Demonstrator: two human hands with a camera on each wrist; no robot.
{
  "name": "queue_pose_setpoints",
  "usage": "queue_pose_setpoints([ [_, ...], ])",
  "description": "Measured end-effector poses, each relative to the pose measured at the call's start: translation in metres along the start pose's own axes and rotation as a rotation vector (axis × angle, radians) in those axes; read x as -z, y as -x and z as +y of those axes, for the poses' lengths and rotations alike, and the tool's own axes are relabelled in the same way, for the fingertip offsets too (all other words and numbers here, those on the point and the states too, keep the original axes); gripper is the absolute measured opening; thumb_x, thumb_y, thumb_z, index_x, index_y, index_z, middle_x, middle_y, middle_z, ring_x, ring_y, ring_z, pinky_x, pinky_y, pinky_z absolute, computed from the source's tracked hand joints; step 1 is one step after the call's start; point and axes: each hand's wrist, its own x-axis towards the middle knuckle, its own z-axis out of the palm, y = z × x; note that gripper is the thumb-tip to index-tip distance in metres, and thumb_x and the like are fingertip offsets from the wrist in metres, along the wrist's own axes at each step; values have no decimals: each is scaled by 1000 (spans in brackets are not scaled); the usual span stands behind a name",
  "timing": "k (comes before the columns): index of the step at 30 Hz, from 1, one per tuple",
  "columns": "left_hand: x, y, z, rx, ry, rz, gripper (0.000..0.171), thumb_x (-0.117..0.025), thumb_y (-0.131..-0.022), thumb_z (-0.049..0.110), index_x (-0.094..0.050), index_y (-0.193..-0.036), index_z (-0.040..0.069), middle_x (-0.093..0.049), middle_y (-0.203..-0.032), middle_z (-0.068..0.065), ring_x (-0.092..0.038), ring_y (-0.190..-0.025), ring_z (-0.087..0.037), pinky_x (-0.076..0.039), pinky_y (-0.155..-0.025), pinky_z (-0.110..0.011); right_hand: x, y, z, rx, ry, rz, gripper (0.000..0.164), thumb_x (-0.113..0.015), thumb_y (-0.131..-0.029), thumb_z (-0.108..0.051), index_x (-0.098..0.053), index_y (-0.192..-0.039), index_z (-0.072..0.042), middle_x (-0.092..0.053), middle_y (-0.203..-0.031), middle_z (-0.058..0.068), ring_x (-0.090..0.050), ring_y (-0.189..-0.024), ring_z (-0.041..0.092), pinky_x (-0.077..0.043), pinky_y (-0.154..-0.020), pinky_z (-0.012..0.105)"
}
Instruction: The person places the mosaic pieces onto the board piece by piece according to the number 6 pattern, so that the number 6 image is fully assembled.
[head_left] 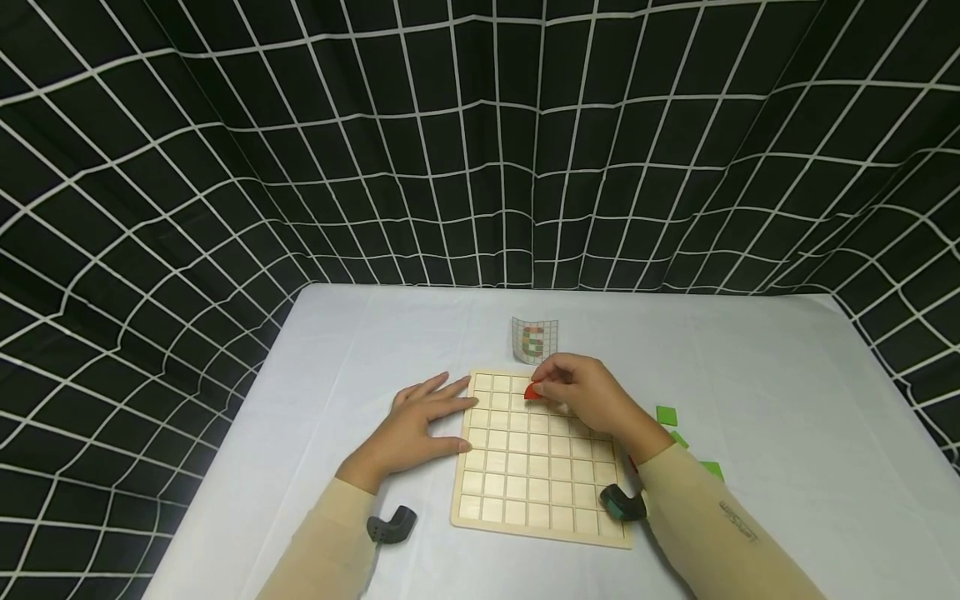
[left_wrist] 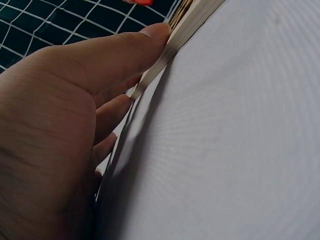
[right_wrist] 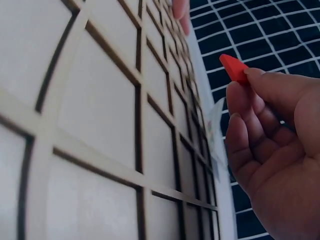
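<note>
At lower centre, the right hand [head_left: 581,393] pinches a red piece [right_wrist: 233,68]; the loose left hand [head_left: 411,427] should brace the board [head_left: 517,462].

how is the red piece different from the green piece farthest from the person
The red piece is red; the farthest green piece is green. The red piece is pinched in the right hand, partly covered by its fingers; the green piece lies flat on the white tabletop, uncovered. Both are small and plain coloured.

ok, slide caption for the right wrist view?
Right hand pinches a red piece above the gridded board.
</note>
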Motion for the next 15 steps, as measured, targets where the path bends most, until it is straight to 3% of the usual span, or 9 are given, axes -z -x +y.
queue_pose_setpoints([
  [15,1,-1,1,-1,4,-2,68,-85,-93,51,-65,-155,28,-38,-171,11,-21,-163,-23,-11,-125,-56,-15,-13,5,-11,20,-37,6,-79,-103,-15,-78,-103,-10,-73,-91,-4,-67,-87,19,-55,-83,40],
])
